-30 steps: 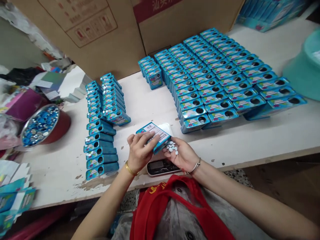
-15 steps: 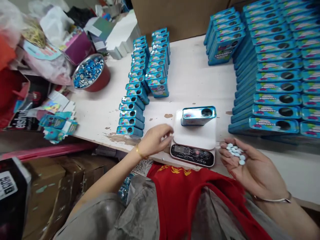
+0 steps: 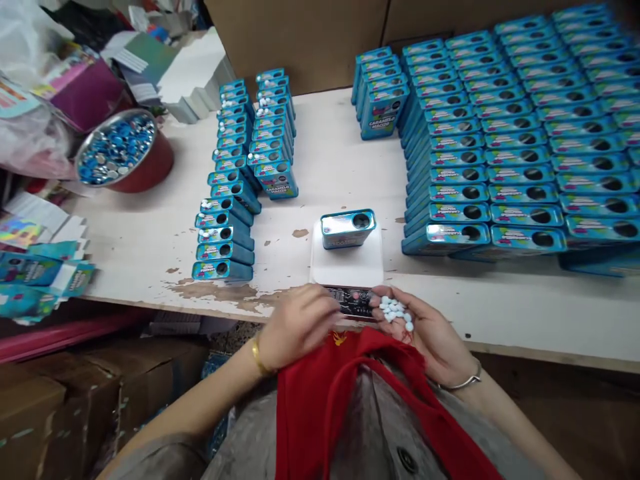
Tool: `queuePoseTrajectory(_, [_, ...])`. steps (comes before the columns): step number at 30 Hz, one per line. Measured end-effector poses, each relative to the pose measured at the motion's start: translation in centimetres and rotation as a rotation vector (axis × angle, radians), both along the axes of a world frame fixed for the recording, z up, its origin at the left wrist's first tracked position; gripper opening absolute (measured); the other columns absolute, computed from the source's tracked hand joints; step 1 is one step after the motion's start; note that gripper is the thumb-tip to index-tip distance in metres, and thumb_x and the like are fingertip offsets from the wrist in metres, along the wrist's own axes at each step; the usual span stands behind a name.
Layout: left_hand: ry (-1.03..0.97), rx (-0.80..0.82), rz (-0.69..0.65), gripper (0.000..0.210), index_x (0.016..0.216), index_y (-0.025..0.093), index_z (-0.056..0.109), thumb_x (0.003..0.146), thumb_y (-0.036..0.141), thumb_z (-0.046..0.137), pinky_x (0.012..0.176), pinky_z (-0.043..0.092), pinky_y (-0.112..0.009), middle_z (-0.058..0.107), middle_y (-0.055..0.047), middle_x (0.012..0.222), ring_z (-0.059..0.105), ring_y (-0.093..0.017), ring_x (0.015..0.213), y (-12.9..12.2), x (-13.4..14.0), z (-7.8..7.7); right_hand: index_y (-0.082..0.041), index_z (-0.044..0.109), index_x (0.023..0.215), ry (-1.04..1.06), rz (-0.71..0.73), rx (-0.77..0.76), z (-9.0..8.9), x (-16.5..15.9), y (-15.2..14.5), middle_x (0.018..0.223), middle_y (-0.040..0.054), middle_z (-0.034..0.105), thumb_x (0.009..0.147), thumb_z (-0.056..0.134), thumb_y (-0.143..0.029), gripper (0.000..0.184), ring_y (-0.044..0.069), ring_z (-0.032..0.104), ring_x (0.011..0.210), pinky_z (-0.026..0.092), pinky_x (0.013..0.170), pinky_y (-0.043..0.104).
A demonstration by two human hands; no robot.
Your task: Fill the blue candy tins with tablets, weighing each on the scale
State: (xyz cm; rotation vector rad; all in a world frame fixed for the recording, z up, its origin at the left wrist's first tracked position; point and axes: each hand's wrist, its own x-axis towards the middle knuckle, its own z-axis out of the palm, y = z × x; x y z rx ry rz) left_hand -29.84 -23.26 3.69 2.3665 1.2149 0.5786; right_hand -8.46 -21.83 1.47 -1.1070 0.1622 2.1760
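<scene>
My right hand (image 3: 425,330) is palm up and cupped round a small heap of pale blue, round candies (image 3: 393,309). To its left is my left hand (image 3: 303,323), its fingers loosely bent and slightly blurred, with nothing visible in them. Both hands partly cover the black control panel of a white digital kitchen scale (image 3: 347,270). On the scale's plate stands a blue tin (image 3: 345,230) with a dark round hole in its top. Neither hand touches that tin.
Two rows of blue tins (image 3: 223,269), some with pale candies on top, stand left. Many more tins (image 3: 457,233) fill the right. A red bowl (image 3: 150,163) of blue and silver pieces, white card stacks (image 3: 195,77) and flattened blue boxes (image 3: 45,270) lie further left.
My view has turned right. My right hand with the candies has come in towards the scale's panel, and my left hand has drawn back from the plate, nearer the right hand.
</scene>
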Motion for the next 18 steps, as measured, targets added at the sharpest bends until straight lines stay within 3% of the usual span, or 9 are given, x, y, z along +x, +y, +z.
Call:
queuePoseTrajectory(4, [0.061,0.210,-0.230,0.022,0.082,0.017,0.056,0.094,0.025,0.039,0.061,0.036,-0.028,0.057,-0.003,0.077,0.050,-0.014,0.071,1.0,5.3,0.2,-0.015,0.066,0.082,0.146,0.014,-0.136,0.1,-0.3,-1.2,0.063,-0.0015,0.064,0.083,0.057,-0.022,0.012,0.007,0.057,0.048,0.050,0.047,0.014])
queuePoseTrajectory(7, [0.139,0.272,-0.252,0.021,0.079,0.018,0.055,0.093,0.023,0.040,0.058,0.033,-0.029,0.055,-0.003,0.076,0.048,-0.015,0.070,1.3,7.8,-0.9,-0.016,0.066,0.078,0.136,-0.046,-0.185,-0.4,0.6,-1.6,0.063,-0.0022,0.066,0.082,0.058,-0.020,0.010,0.007,0.059,0.049,0.051,0.048,0.014])
queuePoseTrajectory(10, [0.171,0.253,-0.235,0.020,0.081,0.018,0.055,0.093,0.027,0.042,0.058,0.033,-0.029,0.056,-0.004,0.080,0.049,-0.015,0.071,1.6,8.1,-0.9,-0.017,0.066,0.076,0.085,-0.100,-0.146,-0.8,1.4,-1.6,0.060,-0.0029,0.066,0.081,0.058,-0.017,0.010,0.007,0.060,0.048,0.053,0.050,0.014])
queuePoseTrajectory(14, [-0.013,0.258,-0.101,0.017,0.086,0.017,0.055,0.092,0.027,0.043,0.062,0.038,-0.027,0.057,-0.004,0.081,0.050,-0.014,0.073,3.8,6.5,1.3,-0.015,0.067,0.078,0.164,-0.111,-0.073,-0.2,1.0,-0.6,0.063,0.0003,0.067,0.085,0.052,-0.016,0.016,0.009,0.061,0.049,0.054,0.051,0.017])
queuePoseTrajectory(18, [-0.131,0.327,0.147,0.008,0.090,0.018,0.055,0.089,0.024,0.050,0.071,0.041,-0.029,0.059,-0.004,0.085,0.052,-0.015,0.081,7.9,4.4,3.4,-0.011,0.066,0.091,0.102,-0.140,-0.029,1.6,0.0,1.4,0.086,0.0105,0.072,0.088,0.045,-0.015,0.021,0.016,0.069,0.079,0.057,0.075,0.025])
